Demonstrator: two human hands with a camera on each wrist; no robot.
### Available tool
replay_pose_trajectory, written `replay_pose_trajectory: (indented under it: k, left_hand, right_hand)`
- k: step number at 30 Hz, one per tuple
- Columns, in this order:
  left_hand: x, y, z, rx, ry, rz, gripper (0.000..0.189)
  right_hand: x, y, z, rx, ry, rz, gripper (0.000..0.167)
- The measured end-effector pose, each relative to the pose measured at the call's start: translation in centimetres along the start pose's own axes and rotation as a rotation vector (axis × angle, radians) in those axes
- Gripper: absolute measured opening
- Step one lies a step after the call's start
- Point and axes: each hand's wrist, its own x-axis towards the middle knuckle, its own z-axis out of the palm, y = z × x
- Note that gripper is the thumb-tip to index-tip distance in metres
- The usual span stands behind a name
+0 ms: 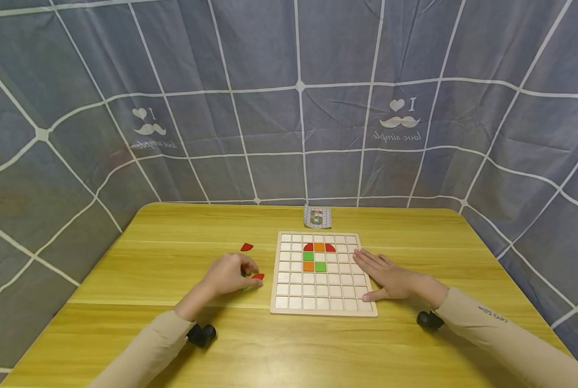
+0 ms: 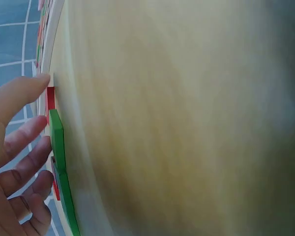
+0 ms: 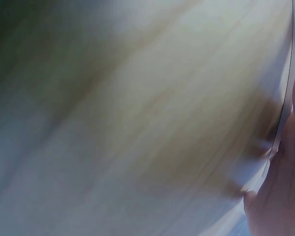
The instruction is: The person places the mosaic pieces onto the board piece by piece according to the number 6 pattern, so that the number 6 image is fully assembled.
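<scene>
On the table left of the grid board (image 1: pixel 296 312), my left hand (image 1: pixel 226 274) is over several small flat pieces. Its thumb and index finger are at opposite edges of a red rounded piece (image 1: pixel 257 276). In the left wrist view, green pieces (image 2: pixel 57 140) lie beside those fingers, and the red piece (image 2: pixel 51 97) shows behind them. My right hand (image 1: pixel 386 275) lies flat with straight fingers across the board's right edge. On the board sit red, orange and green pieces, among them an orange square (image 1: pixel 320 247) and a green square (image 1: pixel 320 267).
Another red piece (image 1: pixel 247 247) lies beyond my left hand. Behind the board a small card (image 1: pixel 317 217) with a printed grid pattern rests on the wooden table (image 1: pixel 182 237). A grey curtain (image 1: pixel 260 124) with white lines hangs behind the table and at both sides.
</scene>
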Motion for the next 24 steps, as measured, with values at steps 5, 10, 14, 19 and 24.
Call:
replay_pose_trajectory:
  k: [5,10,14,19,24]
  left_hand:
    - [-0.12,0.32,0.25,0.031,-0.007,-0.034,0.025]
    - [0.02,0.25,0.43,0.017,-0.004,-0.045,0.022]
    - [0.16,0.34,0.4,-0.001,-0.018,-0.057,0.021]
    - [0.33,0.49,0.33,0.002,-0.02,-0.046,0.02]
    - [0.46,0.47,0.3,0.004,-0.009,-0.05,0.022]
  right_hand:
    - [-0.02,-0.03,-0.06,-0.003,-0.002,-0.001,0.098]
    - [-0.07,-0.12,-0.13,-0.003,-0.001,-0.003,0.098]
    - [-0.06,-0.07,-0.09,-0.006,-0.001,0.001,0.098]
    - [-0.06,-0.12,-0.1,-0.013,-0.003,0.008,0.098]
    - [-0.06,-0.08,-0.06,-0.007,-0.003,0.005,0.098]
